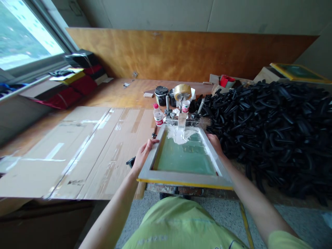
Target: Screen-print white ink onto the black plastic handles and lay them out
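A screen printing frame (147, 174) lies before my body, with green mesh inside a grey border. Thick white ink (178, 135) is smeared over the mesh's far end. My left hand (144, 152) grips the frame's left side, thumb along the top edge. On the opposite side, my right hand (214, 142) holds the frame, its fingers partly hidden. A clamp (182, 121) with upright posts stands at the frame's far edge. Close to my left wrist is a small black piece (131, 162), partly hidden.
Flattened cardboard (85, 138) covers the table's left part. A large heap of black curved parts (275, 128) fills the right. Beyond the frame stand a plastic bottle (158, 117), an ink tub (161, 96) and a tape roll (182, 91). A wooden board (181, 55) rises behind.
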Demonstrator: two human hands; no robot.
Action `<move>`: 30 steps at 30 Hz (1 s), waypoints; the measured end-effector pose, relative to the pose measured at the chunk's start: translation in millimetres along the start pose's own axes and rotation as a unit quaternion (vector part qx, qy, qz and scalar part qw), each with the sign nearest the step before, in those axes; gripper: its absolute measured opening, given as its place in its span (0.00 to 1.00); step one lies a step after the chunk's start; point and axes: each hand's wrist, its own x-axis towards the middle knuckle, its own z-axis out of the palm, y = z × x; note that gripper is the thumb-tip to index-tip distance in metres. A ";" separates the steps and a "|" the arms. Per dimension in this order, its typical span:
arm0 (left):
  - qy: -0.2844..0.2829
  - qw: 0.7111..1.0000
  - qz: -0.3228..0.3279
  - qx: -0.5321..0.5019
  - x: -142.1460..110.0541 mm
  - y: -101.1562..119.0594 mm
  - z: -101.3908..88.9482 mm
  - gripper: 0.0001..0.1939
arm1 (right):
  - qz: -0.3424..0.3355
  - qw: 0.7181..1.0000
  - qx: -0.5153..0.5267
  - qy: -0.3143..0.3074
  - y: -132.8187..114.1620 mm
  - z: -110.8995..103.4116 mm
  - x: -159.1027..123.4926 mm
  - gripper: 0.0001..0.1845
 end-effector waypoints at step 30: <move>0.014 0.995 -0.084 0.044 -9.5 -90.5 -0.5 0.35 | -0.313 0.936 -0.022 -0.158 -90.6 26.6 -5.5 0.14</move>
